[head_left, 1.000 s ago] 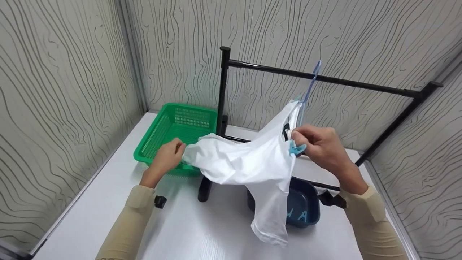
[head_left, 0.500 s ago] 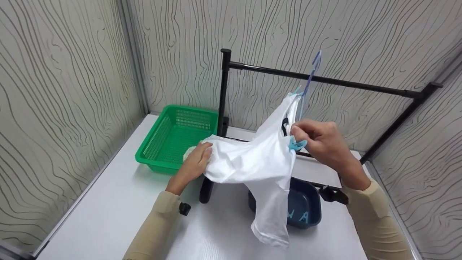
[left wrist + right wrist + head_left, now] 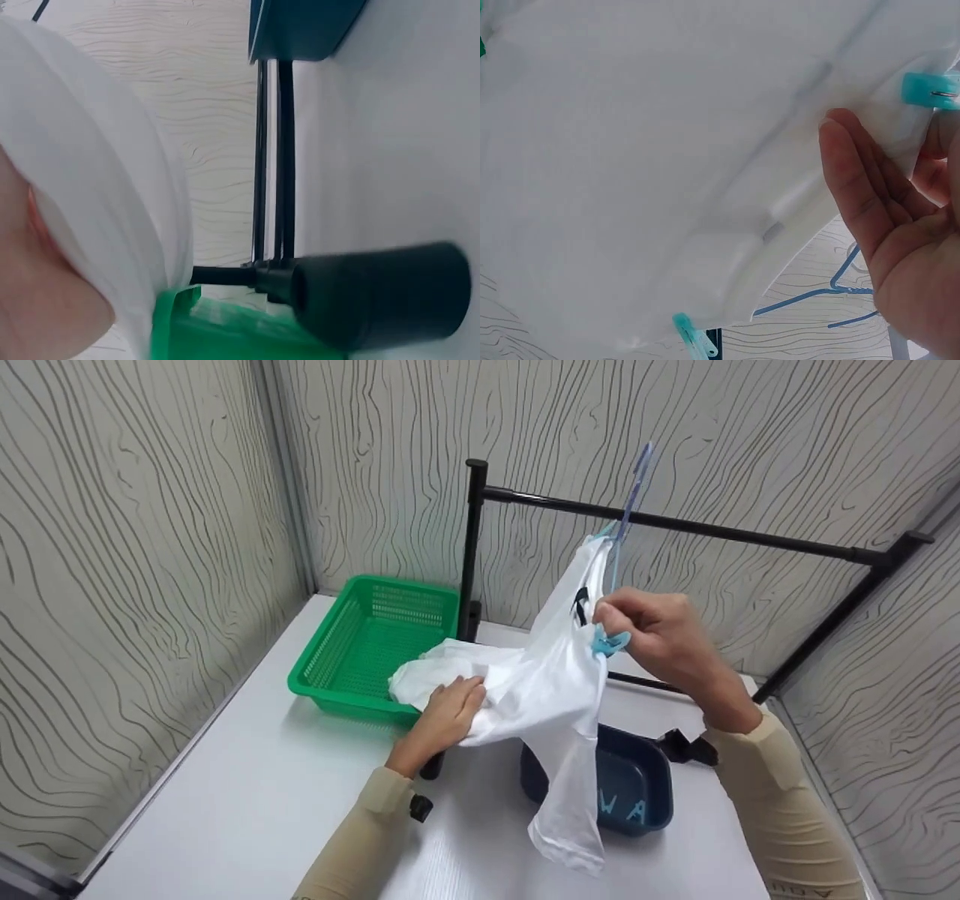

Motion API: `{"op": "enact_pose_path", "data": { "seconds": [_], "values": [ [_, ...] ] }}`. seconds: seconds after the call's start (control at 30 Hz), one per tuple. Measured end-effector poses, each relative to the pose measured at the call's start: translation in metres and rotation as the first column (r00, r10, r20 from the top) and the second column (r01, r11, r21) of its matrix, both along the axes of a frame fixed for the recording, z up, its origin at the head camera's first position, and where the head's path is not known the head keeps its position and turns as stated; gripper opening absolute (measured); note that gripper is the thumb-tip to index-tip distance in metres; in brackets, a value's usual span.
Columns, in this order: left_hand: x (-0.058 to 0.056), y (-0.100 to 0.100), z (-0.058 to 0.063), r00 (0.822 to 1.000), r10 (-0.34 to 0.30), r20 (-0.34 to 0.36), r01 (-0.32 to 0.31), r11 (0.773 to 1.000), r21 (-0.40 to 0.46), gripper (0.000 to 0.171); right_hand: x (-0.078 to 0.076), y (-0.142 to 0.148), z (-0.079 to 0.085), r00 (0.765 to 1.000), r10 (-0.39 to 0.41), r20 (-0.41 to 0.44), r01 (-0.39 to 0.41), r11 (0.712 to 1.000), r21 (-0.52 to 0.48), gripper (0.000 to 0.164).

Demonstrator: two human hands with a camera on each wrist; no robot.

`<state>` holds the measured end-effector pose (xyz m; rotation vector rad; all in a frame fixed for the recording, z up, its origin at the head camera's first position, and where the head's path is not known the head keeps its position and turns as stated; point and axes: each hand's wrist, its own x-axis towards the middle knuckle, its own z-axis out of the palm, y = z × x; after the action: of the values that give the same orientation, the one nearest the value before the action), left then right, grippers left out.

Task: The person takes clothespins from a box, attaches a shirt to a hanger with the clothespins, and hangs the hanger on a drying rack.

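A white T-shirt [image 3: 551, 667] hangs on a blue hanger [image 3: 631, 502], its sleeve drooping toward the table. My right hand [image 3: 651, 631] pinches the shirt and hanger at the shoulder, right beside a light blue clothespin [image 3: 611, 641]. In the right wrist view, another clothespin [image 3: 690, 337] grips the far shoulder. My left hand [image 3: 448, 712] rests on the shirt's body with fingers fairly straight. White cloth passes in front of the left palm [image 3: 45, 300] in the left wrist view, hiding the fingers there. A dark label [image 3: 581, 604] shows at the neck.
Behind the shirt stands a black rack [image 3: 720, 529] with a horizontal top rail. A green basket [image 3: 322, 690] is at left, the shirt's lower end overlapping it. Under the sleeve sits a dark blue basin [image 3: 660, 810] on the white table [image 3: 225, 810].
My left hand has let go of the shirt's far left end and slid right along its body. My right hand has lifted the hanger slightly up and left.
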<state>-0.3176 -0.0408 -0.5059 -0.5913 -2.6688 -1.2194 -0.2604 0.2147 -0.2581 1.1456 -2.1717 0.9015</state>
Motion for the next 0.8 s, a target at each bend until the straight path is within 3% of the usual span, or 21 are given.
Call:
{"op": "enact_pose_path", "data": {
  "seconds": [0.23,0.37,0.8],
  "values": [
    [0.006,0.012,-0.006,1.000,0.021,0.009,-0.021,0.999,-0.025,0.051,-0.010,-0.014,0.003,0.998,0.049,0.044,-0.050,0.999,0.007,0.019],
    [0.009,0.018,-0.011,0.999,0.014,0.049,-0.012,0.999,-0.037,0.052,-0.014,-0.018,0.001,0.999,0.040,0.028,-0.040,0.999,0.007,0.017],
    [0.014,0.039,-0.015,0.998,-0.033,0.053,0.032,0.999,0.016,0.052,-0.029,-0.024,0.003,0.996,0.013,0.085,-0.012,1.000,-0.006,0.015]
  ]
}}
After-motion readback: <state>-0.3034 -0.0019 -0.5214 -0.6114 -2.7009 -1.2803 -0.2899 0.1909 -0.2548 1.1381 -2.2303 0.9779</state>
